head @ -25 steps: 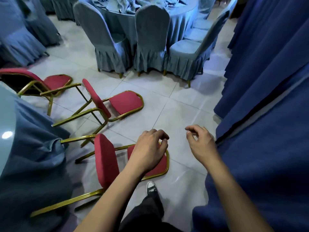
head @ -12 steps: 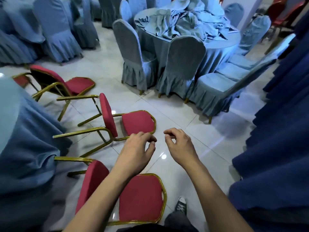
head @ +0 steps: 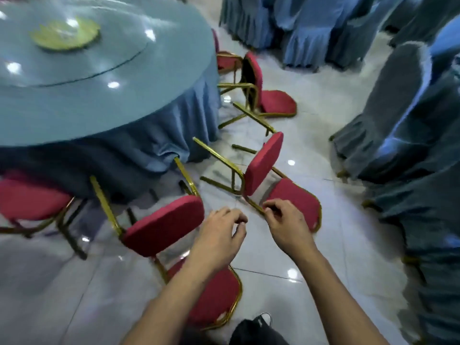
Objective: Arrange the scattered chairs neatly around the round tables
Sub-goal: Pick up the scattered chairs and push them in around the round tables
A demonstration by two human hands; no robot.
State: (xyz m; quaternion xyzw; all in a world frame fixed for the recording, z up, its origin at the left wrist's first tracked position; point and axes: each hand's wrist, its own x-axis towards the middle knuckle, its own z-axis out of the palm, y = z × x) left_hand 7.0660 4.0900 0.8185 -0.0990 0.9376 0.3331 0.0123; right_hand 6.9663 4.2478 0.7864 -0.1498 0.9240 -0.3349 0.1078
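A round table [head: 104, 105] with a blue cloth fills the upper left. Three red chairs with gold frames lie tipped on the floor beside it: the nearest chair [head: 164, 225] just left of my hands, the middle chair [head: 263, 163] beyond them, the far chair [head: 276, 102] by the table's right edge. Another red chair [head: 27, 197] stands at the left, partly under the cloth. My left hand [head: 219, 235] hovers over the nearest chair's seat, fingers loosely curled, holding nothing. My right hand [head: 286, 225] hangs the same way over the middle chair's seat.
Chairs in grey-blue covers [head: 398, 108] crowd the right side, and more covered chairs [head: 298, 33] line the back. A yellow disc [head: 64, 33] sits on the tabletop. The white tiled floor [head: 323, 245] runs between the table and the covered chairs. My shoe [head: 263, 318] shows at the bottom.
The view has swung left from the far table to the near round table. Both hands stay out in front, loosely curled and empty, now above the fallen red chairs.
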